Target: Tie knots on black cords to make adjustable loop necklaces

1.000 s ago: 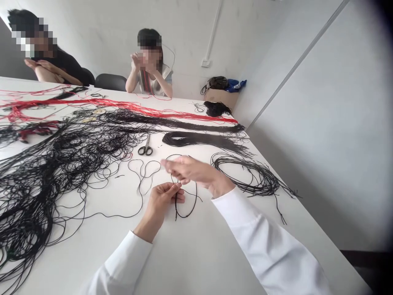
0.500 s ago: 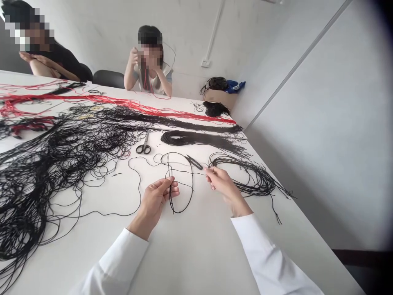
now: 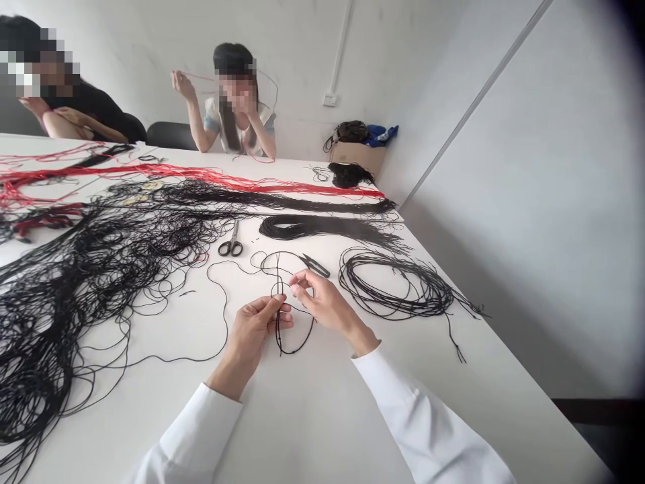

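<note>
My left hand (image 3: 262, 321) pinches a looped black cord (image 3: 297, 349) between thumb and fingers, and the loop hangs upright above the table. Close by on the right, my right hand (image 3: 320, 299) has its thumb and fingertips pressed together on a thin black strand that runs toward the left hand. Just beyond the right hand lie black thread snips (image 3: 316, 266). Black-handled scissors (image 3: 230, 247) rest farther left. A loose strand (image 3: 225, 316) trails from the loop area across the table to the left.
A tangled heap of black cord (image 3: 101, 282) covers the left side. Coiled black cords (image 3: 398, 312) lie at right, with a straight black bundle (image 3: 322, 228) and red cords (image 3: 282, 187) behind. Two people sit across the white table (image 3: 302, 430); one holds up red cord.
My right hand has moved left, from beside the snips to close by the left hand. The left hand keeps its pinch on the loop. The person opposite has drawn a hand outward with red cord.
</note>
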The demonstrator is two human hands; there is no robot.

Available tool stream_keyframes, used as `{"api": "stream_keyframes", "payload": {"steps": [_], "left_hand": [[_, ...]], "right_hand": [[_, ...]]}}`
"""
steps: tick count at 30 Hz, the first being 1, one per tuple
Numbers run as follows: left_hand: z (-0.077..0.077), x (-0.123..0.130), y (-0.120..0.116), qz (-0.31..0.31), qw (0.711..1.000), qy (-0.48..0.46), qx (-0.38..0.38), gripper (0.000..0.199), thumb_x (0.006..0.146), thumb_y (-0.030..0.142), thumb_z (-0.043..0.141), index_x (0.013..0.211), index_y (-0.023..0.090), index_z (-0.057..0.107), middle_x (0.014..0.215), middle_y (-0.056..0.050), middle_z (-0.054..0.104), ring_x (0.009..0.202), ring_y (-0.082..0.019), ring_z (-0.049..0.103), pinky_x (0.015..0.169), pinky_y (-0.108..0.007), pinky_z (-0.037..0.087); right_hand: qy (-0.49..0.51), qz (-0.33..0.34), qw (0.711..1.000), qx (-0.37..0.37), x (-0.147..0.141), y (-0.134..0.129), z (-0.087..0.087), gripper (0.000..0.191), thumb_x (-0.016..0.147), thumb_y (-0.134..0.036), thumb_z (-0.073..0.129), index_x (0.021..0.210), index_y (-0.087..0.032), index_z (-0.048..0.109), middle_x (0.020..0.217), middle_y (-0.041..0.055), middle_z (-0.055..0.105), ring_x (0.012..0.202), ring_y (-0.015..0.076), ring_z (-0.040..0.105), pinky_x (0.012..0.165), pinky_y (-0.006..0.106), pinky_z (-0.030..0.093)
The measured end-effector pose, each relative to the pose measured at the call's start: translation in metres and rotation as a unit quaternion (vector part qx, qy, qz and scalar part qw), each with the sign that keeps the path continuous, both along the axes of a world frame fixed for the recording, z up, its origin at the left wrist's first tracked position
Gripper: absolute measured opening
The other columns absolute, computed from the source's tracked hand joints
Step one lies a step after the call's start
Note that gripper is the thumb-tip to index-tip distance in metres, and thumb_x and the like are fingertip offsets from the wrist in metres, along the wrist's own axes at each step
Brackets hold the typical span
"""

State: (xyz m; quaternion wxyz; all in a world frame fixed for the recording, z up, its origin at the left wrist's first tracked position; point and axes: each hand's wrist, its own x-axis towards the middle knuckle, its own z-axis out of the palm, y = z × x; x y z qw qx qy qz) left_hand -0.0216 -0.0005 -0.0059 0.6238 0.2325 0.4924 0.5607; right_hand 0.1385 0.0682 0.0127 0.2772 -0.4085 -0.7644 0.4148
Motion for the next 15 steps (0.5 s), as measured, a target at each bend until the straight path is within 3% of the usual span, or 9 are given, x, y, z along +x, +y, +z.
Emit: {"api": "stream_keyframes", "payload": {"steps": [2,7,11,13,15], "left_hand": [[-0.001,0.0,0.001,0.002,1.0,-0.011,0.002,0.035,0.072,0.042,0.087,0.087,0.011,0.077,0.081,-0.006,0.071,0.066,-0.013,0.065,0.07,-0.026,0.057],[0.0,0.0,0.002,0.014,0.999,-0.033,0.007,0.037,0.068,0.04,0.09,0.086,0.011,0.077,0.08,-0.006,0.07,0.064,-0.012,0.064,0.068,-0.025,0.058],[0.001,0.001,0.002,0.015,0.999,-0.029,0.0,0.041,0.066,0.042,0.09,0.087,0.01,0.077,0.081,-0.006,0.07,0.063,-0.012,0.064,0.067,-0.025,0.058],[0.001,0.001,0.002,0.017,0.999,-0.028,-0.001,0.041,0.066,0.042,0.09,0.088,0.01,0.076,0.081,-0.006,0.07,0.064,-0.012,0.064,0.067,-0.025,0.058],[0.0,0.001,0.002,0.019,0.999,-0.028,0.002,0.039,0.067,0.041,0.09,0.087,0.01,0.076,0.081,-0.006,0.07,0.064,-0.013,0.064,0.067,-0.025,0.058]], "right_hand": [[0.008,-0.001,1.0,0.003,0.004,0.0,-0.001,0.022,0.098,-0.039,0.051,0.104,-0.023,0.065,0.089,0.0007,0.069,0.083,0.0166,0.063,0.079,0.032,0.049],[0.007,0.024,1.0,0.009,0.01,-0.004,-0.003,0.02,0.097,-0.032,0.051,0.098,-0.021,0.068,0.098,0.0044,0.07,0.091,0.0186,0.065,0.083,0.033,0.05],[-0.033,-0.042,0.993,0.102,0.011,-0.011,-0.001,0.021,0.095,-0.032,0.055,0.108,-0.021,0.067,0.106,0.0088,0.066,0.109,0.0233,0.059,0.098,0.039,0.046],[-0.062,-0.046,0.991,0.106,0.011,-0.016,0.001,0.024,0.093,-0.034,0.058,0.111,-0.021,0.066,0.093,0.0065,0.065,0.099,0.0227,0.06,0.091,0.038,0.048],[-0.085,-0.013,0.995,0.056,0.013,-0.023,0.003,0.02,0.092,-0.035,0.06,0.105,-0.023,0.068,0.073,0.0007,0.061,0.074,0.0182,0.059,0.073,0.032,0.049]]}}
